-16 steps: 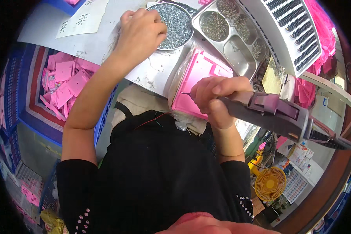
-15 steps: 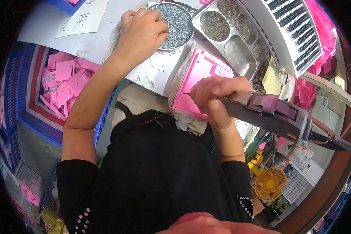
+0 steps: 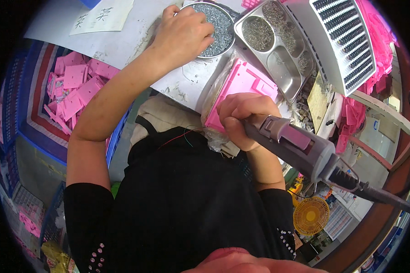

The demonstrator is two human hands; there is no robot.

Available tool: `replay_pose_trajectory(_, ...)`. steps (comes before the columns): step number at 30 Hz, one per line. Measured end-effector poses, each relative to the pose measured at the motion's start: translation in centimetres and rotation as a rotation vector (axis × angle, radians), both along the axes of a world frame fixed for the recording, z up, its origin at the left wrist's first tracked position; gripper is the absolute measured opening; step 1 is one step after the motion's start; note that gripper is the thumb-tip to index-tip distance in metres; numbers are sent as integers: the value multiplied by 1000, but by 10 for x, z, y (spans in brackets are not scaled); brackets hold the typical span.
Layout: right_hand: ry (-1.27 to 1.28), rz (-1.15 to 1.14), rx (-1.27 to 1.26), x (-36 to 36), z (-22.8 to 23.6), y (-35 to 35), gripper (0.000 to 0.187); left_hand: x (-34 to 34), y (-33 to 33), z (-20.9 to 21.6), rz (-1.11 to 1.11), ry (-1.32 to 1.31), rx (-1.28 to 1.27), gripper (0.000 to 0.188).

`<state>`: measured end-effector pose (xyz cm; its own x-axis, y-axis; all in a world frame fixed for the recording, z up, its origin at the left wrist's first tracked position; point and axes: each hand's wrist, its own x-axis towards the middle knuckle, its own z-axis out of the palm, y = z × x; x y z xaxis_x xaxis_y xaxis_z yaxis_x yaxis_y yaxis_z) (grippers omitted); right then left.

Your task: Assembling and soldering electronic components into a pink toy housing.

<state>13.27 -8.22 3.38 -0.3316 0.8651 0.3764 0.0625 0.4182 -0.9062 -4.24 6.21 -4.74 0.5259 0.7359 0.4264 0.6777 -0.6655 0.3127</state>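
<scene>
My left hand [image 3: 183, 38] rests over the left side of a round metal dish of small screws [image 3: 220, 28]. Its fingers are curled and closed, and their tips are hidden, so what they hold cannot be made out. My right hand [image 3: 247, 116] is wrapped round a grey electric screwdriver [image 3: 300, 145], its cable running off to the right. The driver's tip is hidden behind that hand. Just beyond my right hand, a flat pink plastic part [image 3: 243, 79] lies in clear film at the table's near edge.
Right of the dish, a compartmented steel tray [image 3: 284, 82] holds small metal pieces. A white rack with black rows [image 3: 344, 41] stands beside it. Pink parts fill a blue crate [image 3: 79, 84] at left. A yellow fan [image 3: 311, 215] sits low on the right. Paper [image 3: 102, 17] lies at far left.
The screwdriver's back end has swung down and toward me in my right hand. My left hand stays at the dish with its fingers slightly shifted. The whole view has shifted a little.
</scene>
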Motion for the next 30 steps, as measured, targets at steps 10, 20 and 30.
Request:
replay_pose_trajectory(10,406,26,-117,8,22,9,27,-6,15,7,-18,-21,-9,25)
replay_pose_trajectory(20,518,-11,-22,3,53,-1,33,-17,-96,36,-453,-291,-191,18)
replay_pose_trajectory(30,528,-3,-51,-2,62,-15,30,-13,-120,39,-459,-527,-255,12)
